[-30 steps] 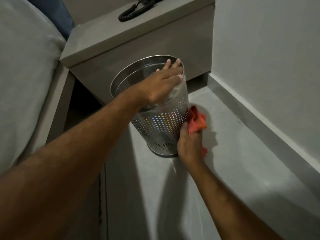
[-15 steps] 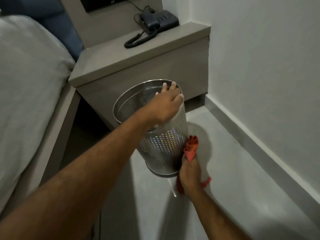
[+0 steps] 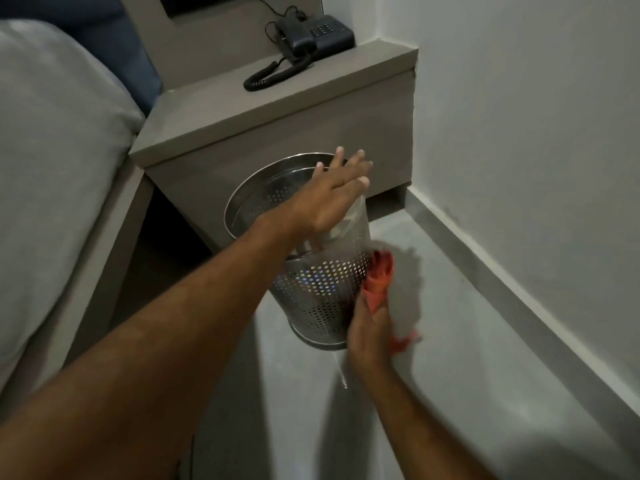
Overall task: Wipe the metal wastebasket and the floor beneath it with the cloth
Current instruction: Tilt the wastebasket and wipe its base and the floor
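A round metal wastebasket [image 3: 322, 292] with a perforated lower wall stands on the grey floor [image 3: 450, 358], just in front of the bedside cabinet. My left hand [image 3: 332, 195] lies flat across the right side of its rim, fingers spread and stretched out; its thumb is hidden. My right hand [image 3: 369, 330] holds a red cloth [image 3: 379, 282] pressed against the basket's right outer wall. A loose end of the cloth trails on the floor behind that hand.
A grey bedside cabinet [image 3: 277, 133] with a black corded phone [image 3: 311, 36] stands right behind the basket. A bed with grey bedding [image 3: 52, 168] fills the left. A white wall with a grey skirting [image 3: 519, 289] runs along the right.
The view has tilted up, showing the phone. My left fingers have straightened over the rim. My right hand with the cloth went down the basket's side, then a little back up.
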The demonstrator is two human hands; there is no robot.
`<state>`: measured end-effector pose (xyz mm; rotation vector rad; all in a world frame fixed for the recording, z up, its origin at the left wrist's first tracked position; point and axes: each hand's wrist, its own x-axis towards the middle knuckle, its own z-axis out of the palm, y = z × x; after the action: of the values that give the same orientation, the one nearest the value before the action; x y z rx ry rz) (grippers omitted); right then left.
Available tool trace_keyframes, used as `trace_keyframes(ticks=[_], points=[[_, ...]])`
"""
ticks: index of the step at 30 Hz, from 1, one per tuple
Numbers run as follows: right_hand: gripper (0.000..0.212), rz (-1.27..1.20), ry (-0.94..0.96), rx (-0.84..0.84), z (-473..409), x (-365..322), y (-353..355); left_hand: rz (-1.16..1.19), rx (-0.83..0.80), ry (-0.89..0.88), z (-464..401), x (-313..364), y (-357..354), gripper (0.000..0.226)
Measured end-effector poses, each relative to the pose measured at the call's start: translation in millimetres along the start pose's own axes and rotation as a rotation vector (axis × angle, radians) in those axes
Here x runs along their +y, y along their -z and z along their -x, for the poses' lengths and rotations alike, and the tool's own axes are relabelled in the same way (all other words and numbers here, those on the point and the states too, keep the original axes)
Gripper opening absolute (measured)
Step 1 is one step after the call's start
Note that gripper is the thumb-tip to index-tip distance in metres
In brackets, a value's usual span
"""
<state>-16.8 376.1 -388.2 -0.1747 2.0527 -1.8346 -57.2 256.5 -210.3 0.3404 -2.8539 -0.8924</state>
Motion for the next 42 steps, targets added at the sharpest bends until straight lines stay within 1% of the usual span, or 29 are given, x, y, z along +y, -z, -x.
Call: trace_keyframes(ticks=[1, 3, 4, 6, 7, 9, 10, 12, 13, 14, 15, 17, 18, 20, 22, 23, 25, 27, 29, 30, 31, 32, 33, 35, 36, 37, 38, 39, 42], points=[[0.056, 0.084, -0.097, -0.039, -0.6, 12.9, 4.9, 0.020, 0.002, 0.015, -2.0, 1.0, -1.0, 0.046], [0.049, -0.079, -0.222, -0.042, -9.8, 11.4, 9.8, 0.034, 0.007, 0.025, -6.8, 2.7, -4.5, 0.047], [0.043, -0.173, -0.225, -0.039, -13.7, -1.8, 10.1, 0.043, 0.015, 0.030, -9.8, 0.9, -5.2, 0.047], [0.038, -0.248, -0.092, -0.050, -16.6, -44.6, 6.2, 0.060, 0.040, 0.047, -14.4, -3.8, -5.0, 0.047], [0.039, -0.281, -0.002, -0.015, -16.5, -64.1, 1.4, 0.059, 0.053, 0.052, -15.8, -3.6, -5.1, 0.047], [0.048, -0.378, 0.172, 0.048, -9.9, -93.5, -11.6, 0.072, 0.070, 0.056, -16.0, -1.2, -5.4, 0.047], [0.053, -0.398, 0.237, 0.080, -3.0, -101.0, -18.8, 0.086, 0.073, 0.061, -15.3, -0.6, -5.8, 0.046], [0.061, -0.359, 0.286, 0.145, 6.7, -83.5, -27.0, 0.113, 0.080, 0.070, -14.1, -0.2, -6.5, 0.046], [0.067, -0.284, 0.246, 0.163, 11.9, -66.7, -26.4, 0.118, 0.081, 0.068, -14.5, 0.1, -5.7, 0.046], [0.068, -0.195, 0.174, 0.162, 13.6, -43.1, -22.6, 0.116, 0.078, 0.064, -14.7, 0.0, -5.2, 0.047], [0.062, -0.141, 0.059, 0.121, 14.2, -20.8, -16.6, 0.109, 0.074, 0.061, -14.6, 0.2, -4.8, 0.048], [0.046, -0.154, -0.190, 0.018, 11.0, 14.4, -8.6, 0.096, 0.072, 0.049, -13.4, -0.3, -5.1, 0.049], [0.043, -0.173, -0.237, -0.015, 9.3, 18.8, -6.0, 0.088, 0.077, 0.048, -13.6, -0.1, -6.0, 0.048], [0.042, -0.237, -0.200, -0.051, 4.0, 2.2, -2.9, 0.039, 0.126, 0.096, -17.5, 5.1, -9.2, 0.046], [0.034, -0.310, -0.126, -0.043, 2.2, -36.5, -0.3, -0.103, 0.220, 0.226, -26.6, 15.0, -13.3, 0.042], [0.036, -0.319, -0.085, -0.020, 1.3, -58.9, 0.8, -0.162, 0.271, 0.315, -33.0, 20.1, -14.9, 0.042], [0.037, -0.344, 0.034, 0.034, -1.8, -88.8, -1.2, -0.189, 0.355, 0.484, -40.2, 27.3, -15.6, 0.044], [0.035, -0.397, 0.121, 0.031, -2.0, -99.4, -3.4, -0.165, 0.403, 0.528, -44.2, 29.7, -17.7, 0.045], [0.046, -0.402, 0.185, 0.040, 3.8, -85.2, -3.4, -0.152, 0.432, 0.529, -44.6, 29.4, -18.3, 0.044], [0.049, -0.321, 0.196, 0.073, 8.6, -69.1, -1.6, -0.150, 0.446, 0.535, -44.7, 29.6, -18.5, 0.044], [0.051, -0.219, 0.170, 0.089, 11.4, -46.3, -0.1, -0.153, 0.459, 0.544, -45.3, 30.3, -19.0, 0.044], [0.049, -0.155, 0.092, 0.073, 13.8, -21.0, 1.2, -0.159, 0.464, 0.553, -45.1, 31.2, -19.7, 0.045], [0.045, -0.155, 0.010, 0.026, 14.0, 1.1, 2.6, -0.167, 0.463, 0.559, -44.5, 31.7, -20.4, 0.045], [0.035, -0.203, -0.133, -0.052, 14.3, 24.9, 7.1, -0.178, 0.444, 0.568, -45.0, 33.5, -21.8, 0.045], [0.037, -0.234, -0.178, -0.058, 13.1, 24.4, 7.8, -0.189, 0.425, 0.572, -43.8, 35.1, -20.7, 0.046], [0.041, -0.224, -0.178, -0.062, 9.6, 17.6, 8.3, -0.200, 0.392, 0.558, -42.2, 37.1, -17.8, 0.046], [0.043, -0.196, -0.142, -0.053, 8.2, 3.0, 8.8, -0.194, 0.338, 0.515, -36.5, 36.8, -13.4, 0.045], [0.042, -0.191, -0.073, -0.031, 6.0, -18.4, 8.1, -0.169, 0.262, 0.421, -28.2, 33.9, -7.7, 0.045], [0.030, -0.331, 0.193, -0.039, -0.3, -82.4, 8.0, -0.091, -0.055, 0.039, 14.8, 13.5, 10.6, 0.052]])
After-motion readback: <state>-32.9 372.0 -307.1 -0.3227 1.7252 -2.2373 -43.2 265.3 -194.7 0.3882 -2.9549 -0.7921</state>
